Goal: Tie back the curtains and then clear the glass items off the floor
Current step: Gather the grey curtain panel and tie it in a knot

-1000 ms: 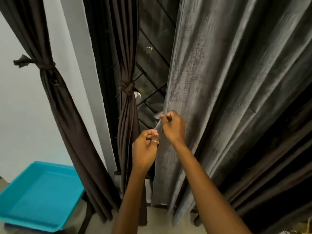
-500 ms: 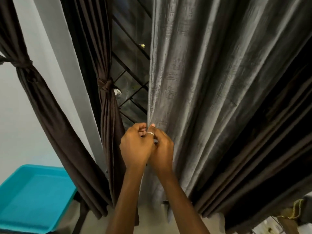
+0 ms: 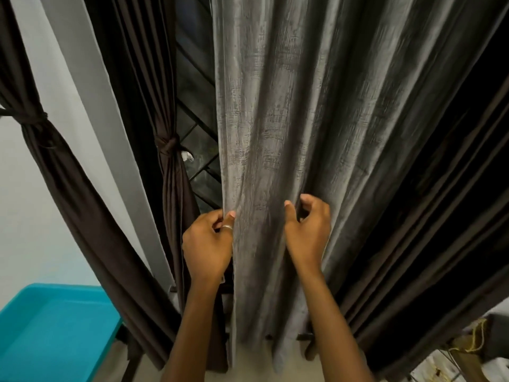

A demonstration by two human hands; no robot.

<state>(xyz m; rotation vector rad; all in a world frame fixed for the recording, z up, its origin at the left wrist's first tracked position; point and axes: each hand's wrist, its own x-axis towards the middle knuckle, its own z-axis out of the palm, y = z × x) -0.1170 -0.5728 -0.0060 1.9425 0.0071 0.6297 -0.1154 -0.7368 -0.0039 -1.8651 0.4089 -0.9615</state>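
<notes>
A grey textured curtain (image 3: 289, 119) hangs loose in front of me. My left hand (image 3: 208, 244), with a ring on one finger, pinches the curtain's left edge. My right hand (image 3: 308, 232) grips a fold of the same curtain a hand's width to the right. Left of it a dark brown curtain (image 3: 176, 188) is knotted at mid height. Another dark brown curtain (image 3: 55, 166) at the far left is also tied. No glass items show in this view.
A turquoise tray (image 3: 52, 334) sits at the lower left. A window with a diagonal grille (image 3: 197, 114) shows between the curtains. Dark brown curtain folds (image 3: 429, 216) hang on the right, with clutter and yellow cord (image 3: 468, 343) on the floor below.
My hands, together at the grey curtain's edge before, have moved apart; the right hand has slid rightward onto a fold. The view has shifted slightly right and closer.
</notes>
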